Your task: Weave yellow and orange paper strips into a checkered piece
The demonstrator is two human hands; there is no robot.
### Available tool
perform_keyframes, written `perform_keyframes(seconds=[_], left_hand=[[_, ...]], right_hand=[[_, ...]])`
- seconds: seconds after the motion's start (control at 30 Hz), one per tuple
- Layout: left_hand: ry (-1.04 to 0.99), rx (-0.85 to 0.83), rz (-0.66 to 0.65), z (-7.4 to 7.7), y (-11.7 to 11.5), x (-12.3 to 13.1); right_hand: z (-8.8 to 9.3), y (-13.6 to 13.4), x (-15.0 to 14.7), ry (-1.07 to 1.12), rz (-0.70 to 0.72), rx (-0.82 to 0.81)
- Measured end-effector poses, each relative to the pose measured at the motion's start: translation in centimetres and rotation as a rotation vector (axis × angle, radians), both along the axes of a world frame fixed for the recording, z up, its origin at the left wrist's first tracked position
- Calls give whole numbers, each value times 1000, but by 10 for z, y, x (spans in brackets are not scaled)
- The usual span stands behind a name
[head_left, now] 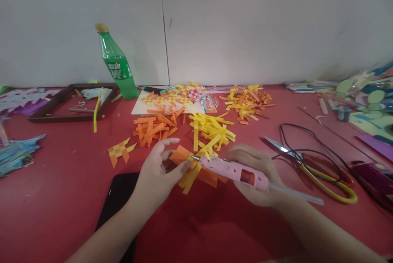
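My left hand [159, 166] is closed on a small orange paper piece [180, 154], pinched between thumb and fingers. A pink glue gun [227, 168] lies in my right hand [258, 173], its metal tip touching or very near the orange piece. A clear glue stick [297, 194] sticks out of its back end. Beneath and behind my hands are yellow strips [211, 130] and orange strips [153, 128]. To the left of my left hand, a woven orange and yellow fish [121, 151] lies flat on the red table [61, 197].
Scissors with yellow handles [328, 187] and a black cord [319, 132] lie at the right. A black phone [118, 197] is under my left forearm. Farther back stand a green bottle [119, 66], a brown frame [70, 119] and a mixed strip pile [248, 101].
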State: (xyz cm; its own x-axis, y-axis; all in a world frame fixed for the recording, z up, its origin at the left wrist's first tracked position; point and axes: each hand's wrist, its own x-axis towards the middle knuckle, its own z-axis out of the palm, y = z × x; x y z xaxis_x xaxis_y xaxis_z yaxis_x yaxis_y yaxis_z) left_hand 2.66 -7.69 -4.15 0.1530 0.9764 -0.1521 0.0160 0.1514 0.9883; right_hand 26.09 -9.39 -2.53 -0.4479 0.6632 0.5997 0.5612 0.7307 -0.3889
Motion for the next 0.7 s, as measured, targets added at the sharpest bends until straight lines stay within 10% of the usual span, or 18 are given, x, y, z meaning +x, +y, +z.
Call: perform_keyframes(seconds=[0.7], left_hand=[[19,74,-9,1,-1,1]], right_hand=[[-3,-4,3,-40,-77,16]])
